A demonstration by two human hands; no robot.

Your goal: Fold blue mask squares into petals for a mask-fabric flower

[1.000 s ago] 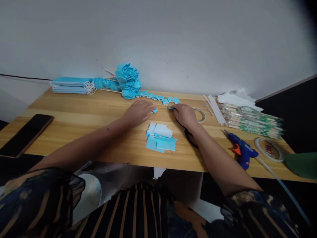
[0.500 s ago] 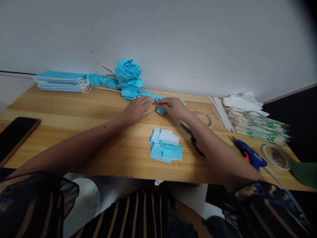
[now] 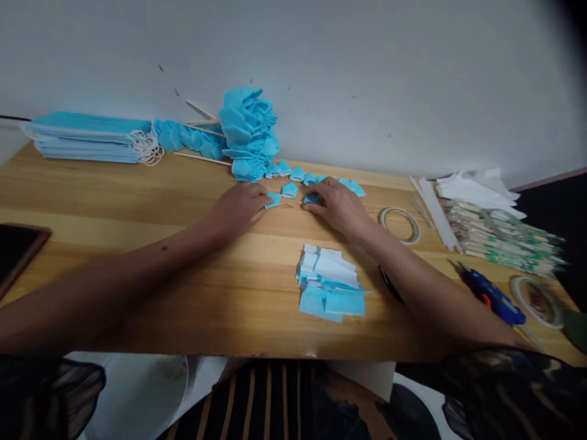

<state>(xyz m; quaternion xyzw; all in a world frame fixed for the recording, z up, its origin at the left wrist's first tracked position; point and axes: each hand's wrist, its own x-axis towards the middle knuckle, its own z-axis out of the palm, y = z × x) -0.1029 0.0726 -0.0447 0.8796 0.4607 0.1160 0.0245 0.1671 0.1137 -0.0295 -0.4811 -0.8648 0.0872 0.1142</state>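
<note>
Item, folded blue petal pieces: I am pressing my left hand (image 3: 238,208) flat beside one small folded piece (image 3: 274,198) near the far edge of the counter (image 3: 137,201), fingertips touching it, grip loosely spread. My right hand (image 3: 339,208) is resting its fingertips on another piece (image 3: 312,198), pinching nothing that I can see. A third piece (image 3: 290,190) is lying between the two.

Step, as I judge it: I am lining up folded pieces into the row (image 3: 316,178) along the far edge. The next move calls for a light fingertip nudge.

Item, cut blue squares (image 3: 331,282): stacked near the front edge.

Item, surroundings: mask stack (image 3: 87,135) at the far left corner; finished blue flower (image 3: 247,131) against the grey wall (image 3: 367,73); tape ring (image 3: 400,223), glue gun (image 3: 493,294), bundled sticks (image 3: 499,238) along the right side.
</note>
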